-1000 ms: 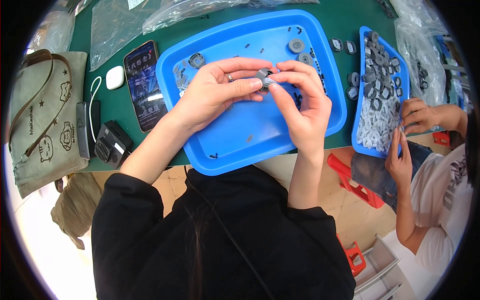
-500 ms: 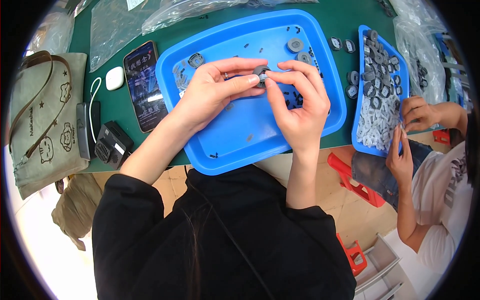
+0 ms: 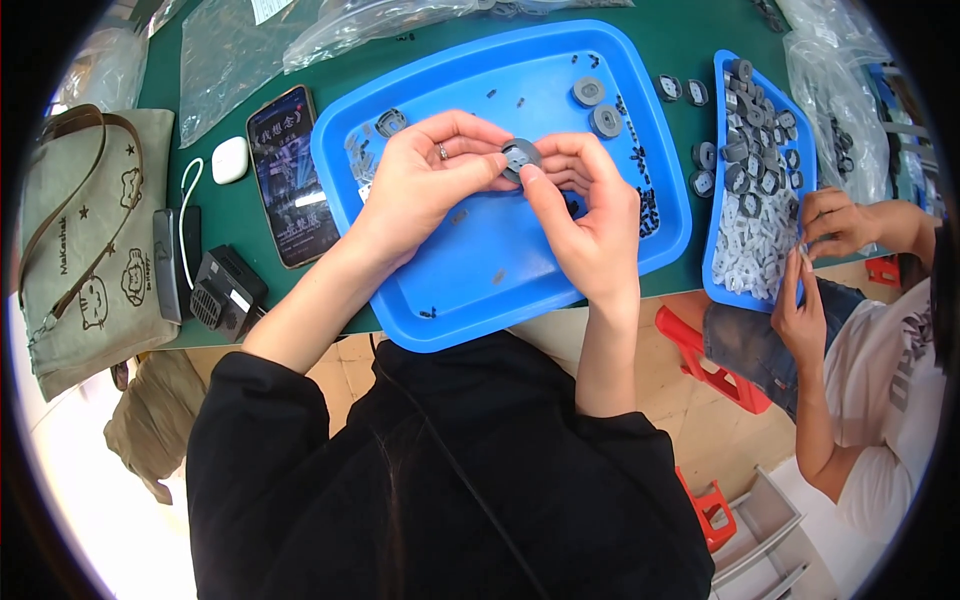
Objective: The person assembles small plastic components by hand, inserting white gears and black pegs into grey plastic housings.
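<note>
Left hand [image 3: 425, 185] and right hand [image 3: 585, 215] brought together above the middle of the big tray [image 3: 480, 290], both clamped on one small round grey part [image 3: 520, 155]. Pinched between fingertips from either side, likely so that the part could be turned or pressed while staying over the tray, where anything dropped would land inside the rim. Forearms raised clear of the tray floor.

More grey parts at the tray's far edge: two round ones [image 3: 597, 105] near its far right corner, another [image 3: 390, 122] near its far left corner. Tiny dark bits [image 3: 645, 205] scattered along the tray's right side, probably kept loose there for easy picking.

Right of the tray, a second, narrower tray [image 3: 712, 250] heaped with grey and white pieces [image 3: 755, 200], set within reach of a co-worker's hands [image 3: 820, 260] at its right edge. A few stray parts [image 3: 700, 160] in the gap between the two trays.

Left of the tray, a phone [image 3: 285, 175] with its screen lit, then white earbuds case [image 3: 230, 160], a small black box [image 3: 225, 290] and a canvas bag [image 3: 90, 250] furthest left. Beyond the tray, clear plastic bags [image 3: 230, 60].

Green surface [image 3: 700, 30] under all of it. Below its near edge, pale tiled floor [image 3: 720, 430] and red stool [image 3: 720, 365].
</note>
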The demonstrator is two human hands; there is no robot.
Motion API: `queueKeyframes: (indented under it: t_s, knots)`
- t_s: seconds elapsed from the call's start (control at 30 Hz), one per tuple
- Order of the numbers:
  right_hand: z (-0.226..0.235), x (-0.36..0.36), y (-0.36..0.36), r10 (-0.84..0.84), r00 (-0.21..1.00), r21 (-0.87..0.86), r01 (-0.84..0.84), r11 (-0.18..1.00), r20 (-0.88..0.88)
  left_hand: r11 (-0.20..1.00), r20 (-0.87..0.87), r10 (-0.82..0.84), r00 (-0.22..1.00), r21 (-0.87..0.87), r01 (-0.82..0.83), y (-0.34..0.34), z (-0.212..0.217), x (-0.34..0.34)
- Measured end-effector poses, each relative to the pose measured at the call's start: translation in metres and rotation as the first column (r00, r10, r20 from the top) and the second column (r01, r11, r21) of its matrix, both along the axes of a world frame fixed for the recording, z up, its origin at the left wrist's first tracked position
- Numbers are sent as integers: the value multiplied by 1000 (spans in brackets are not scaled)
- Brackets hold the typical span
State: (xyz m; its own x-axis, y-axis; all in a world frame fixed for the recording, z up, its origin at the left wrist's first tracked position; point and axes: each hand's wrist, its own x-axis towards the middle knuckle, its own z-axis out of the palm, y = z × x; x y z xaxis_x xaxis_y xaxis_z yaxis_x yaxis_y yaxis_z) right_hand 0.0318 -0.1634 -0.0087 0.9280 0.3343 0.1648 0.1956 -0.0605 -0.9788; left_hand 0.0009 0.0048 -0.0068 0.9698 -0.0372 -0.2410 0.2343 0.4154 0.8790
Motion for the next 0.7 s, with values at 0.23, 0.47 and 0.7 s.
queueKeyframes:
  t_s: [0.23,0.47,0.7]
  knots:
    - [3,0,-1,-8,1000,-39,7,999,-16,995,-14,-93,996,42,93,1,5,1]
    - [9,-2,-2,61,997,-159,-70,985,-55,996,-13,-54,998,70,55,-3,2,-1]
    - [11,-2,-3,61,997,-147,-67,987,-48,986,-5,-132,991,97,132,-5,6,-2]
